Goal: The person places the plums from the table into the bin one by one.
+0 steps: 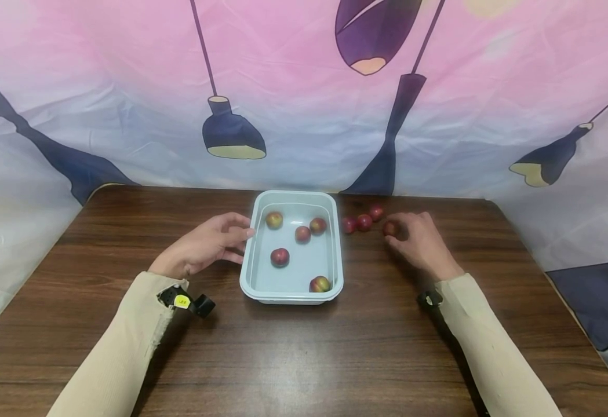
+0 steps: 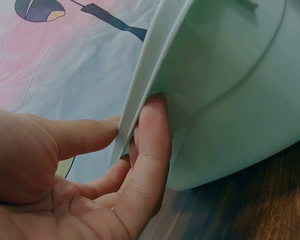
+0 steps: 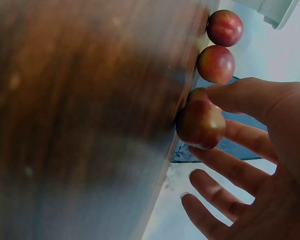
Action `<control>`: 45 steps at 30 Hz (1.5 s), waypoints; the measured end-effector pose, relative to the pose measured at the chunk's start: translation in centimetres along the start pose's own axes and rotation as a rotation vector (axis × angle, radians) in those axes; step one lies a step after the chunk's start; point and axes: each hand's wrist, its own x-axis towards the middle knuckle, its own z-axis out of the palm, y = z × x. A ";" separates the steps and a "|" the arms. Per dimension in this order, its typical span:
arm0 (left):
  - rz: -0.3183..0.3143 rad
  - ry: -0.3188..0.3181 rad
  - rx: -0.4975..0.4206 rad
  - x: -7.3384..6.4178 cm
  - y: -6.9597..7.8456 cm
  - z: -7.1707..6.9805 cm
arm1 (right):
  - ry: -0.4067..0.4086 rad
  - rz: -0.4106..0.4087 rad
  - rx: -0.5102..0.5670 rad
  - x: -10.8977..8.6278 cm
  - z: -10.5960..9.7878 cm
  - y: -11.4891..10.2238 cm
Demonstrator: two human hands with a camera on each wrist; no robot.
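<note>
My left hand [image 1: 207,243] is at the left side of a pale blue-green plastic tub [image 1: 294,298]. In the left wrist view its thumb lies on the tub's rim [image 2: 140,92] and the fingers [image 2: 152,135] curl underneath, pinching it. Several red and yellowish plums, one a dark red plum [image 1: 280,257], lie scattered on the tub's floor. To the right of the tub, my right hand [image 1: 421,243] holds a plum [image 3: 202,125] between thumb and fingertips, low by the tabletop. The ring and little fingers are spread away from it.
Three red plums, the middle plum [image 1: 364,222] among them, sit in a slanting row between the tub and my right hand. Everything stands on a dark wooden table [image 1: 293,359]. A printed cloth [image 1: 304,145] hangs behind its far edge.
</note>
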 end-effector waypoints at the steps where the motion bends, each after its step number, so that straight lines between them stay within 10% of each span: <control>1: 0.000 0.000 -0.001 0.0 0.0 0.0 | -0.002 0.000 -0.006 0.0 0.0 0.0; 45: -0.004 0.007 -0.001 0.1 0.0 0.0 | 0.052 -0.029 -0.029 -0.2 -0.7 -1.6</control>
